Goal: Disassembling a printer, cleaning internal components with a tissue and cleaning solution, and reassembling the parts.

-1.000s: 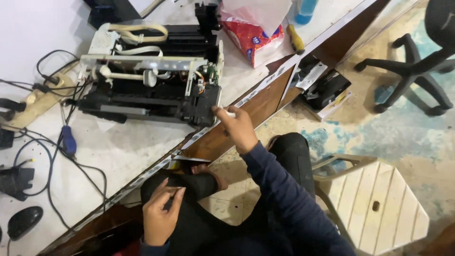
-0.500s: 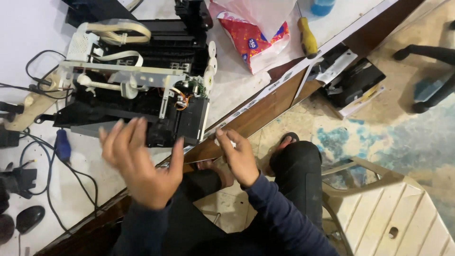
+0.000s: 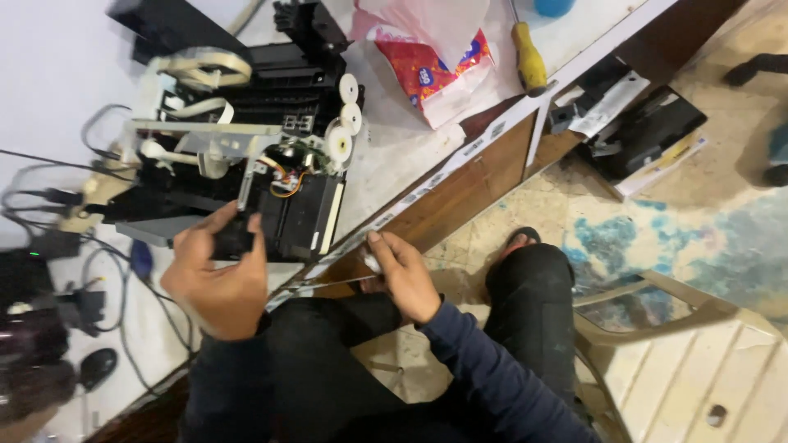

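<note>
Fingers of the left hand (image 3: 217,275) are clamped on a small black plastic part (image 3: 234,243) right at the front edge of the stripped-down black printer chassis with white gears (image 3: 271,172), which sits on the pale worktop (image 3: 402,156). The chassis lies straight ahead of those fingers, touching, its long axis running across the table from the cables toward the gears. The right hand (image 3: 402,275) is lower, off the table edge over the lap, fingers pinched together on a thin metal rod (image 3: 328,285) that points left toward the other hand. So the left is plainly the nearer hand. Half a second ago that left hand was spread open in the air in front of the printer; now it is down and gripping, while the right stays near the edge
</note>
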